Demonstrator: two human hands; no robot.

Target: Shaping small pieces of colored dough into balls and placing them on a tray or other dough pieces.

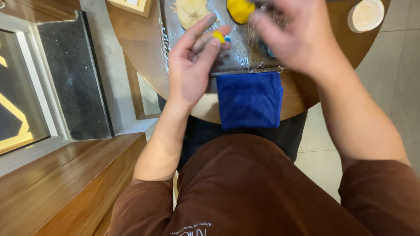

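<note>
My left hand (192,61) hovers over the near edge of a round wooden table (131,39) and pinches a small yellow lump of dough (218,36) between thumb and fingers. A bit of blue shows right beside the lump. My right hand (297,35) is blurred, fingers spread, above a sheet of clear plastic wrap (238,54) laid on the table; it holds nothing that I can see. On the wrap lie a larger yellow dough ball (239,9) and a pale cream dough piece (191,12).
A folded blue cloth (249,99) hangs over the table's near edge. A round pale lid or dish (365,15) sits at the table's right. A wooden frame corner (133,5) is at the top. A dark stone ledge (72,74) and wooden floor (65,188) lie left.
</note>
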